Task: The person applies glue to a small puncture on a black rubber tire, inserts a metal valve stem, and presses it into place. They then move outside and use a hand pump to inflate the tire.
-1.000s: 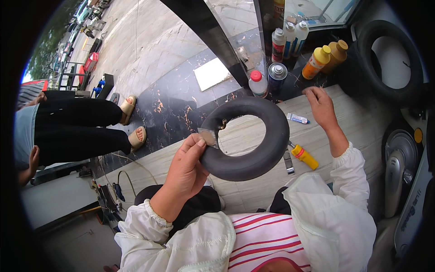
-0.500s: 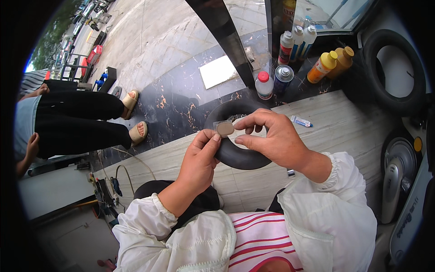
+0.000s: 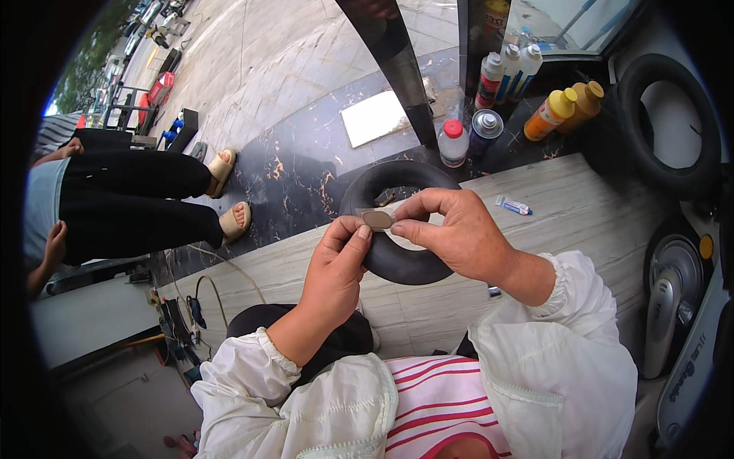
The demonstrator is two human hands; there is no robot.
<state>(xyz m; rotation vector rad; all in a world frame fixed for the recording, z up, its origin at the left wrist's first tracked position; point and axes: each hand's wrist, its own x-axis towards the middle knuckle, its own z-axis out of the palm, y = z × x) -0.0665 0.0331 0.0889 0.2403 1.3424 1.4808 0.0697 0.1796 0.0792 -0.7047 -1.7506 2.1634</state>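
Patch (image 3: pixel 376 220) is over left side of inner tube (image 3: pixel 409 270).
Left hand (image 3: pixel 336 264) clamps the patch's left edge; right hand (image 3: pixel 472 237) pinches its right edge.

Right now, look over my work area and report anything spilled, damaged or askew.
Nothing stands out. The black inner tube and patch show no visible damage, the red-capped bottle stands upright, and the small squeeze tube lies flat with no visible leak. Orange streaks in the dark stone look like pattern, not spills.
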